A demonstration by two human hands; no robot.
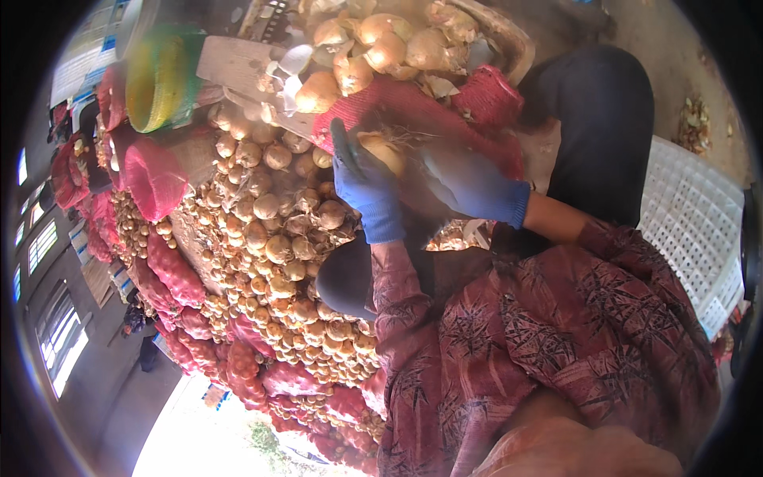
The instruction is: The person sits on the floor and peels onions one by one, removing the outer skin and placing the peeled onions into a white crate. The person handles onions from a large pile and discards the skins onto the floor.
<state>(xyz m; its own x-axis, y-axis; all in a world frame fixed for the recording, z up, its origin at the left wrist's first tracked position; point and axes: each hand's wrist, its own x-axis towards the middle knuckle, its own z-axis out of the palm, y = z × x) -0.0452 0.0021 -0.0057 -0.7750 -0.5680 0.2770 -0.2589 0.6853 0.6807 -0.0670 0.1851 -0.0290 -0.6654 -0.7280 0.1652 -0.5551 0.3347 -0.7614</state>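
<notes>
My left hand [365,179], in a blue knitted glove with a darker palm coating, holds a yellow onion [381,152] with its stringy roots showing. My right hand [468,182], gloved the same way, is just to the right of that onion. Motion blurs its fingers, and whether they grip anything is unclear. Beneath both hands, red mesh netting [411,110] is spread over my lap and the edge of a tray. Large onions [387,47], some with loose papery skins, are heaped in the tray [524,45] beyond my hands.
A deep pile of onions [280,238] covers the floor at left, bordered by filled red mesh sacks [173,268]. Upper left are a green and yellow mesh sack [158,83] and a pink one [155,179]. White perforated plastic crates [691,214] stand at right, near scattered skins [694,128].
</notes>
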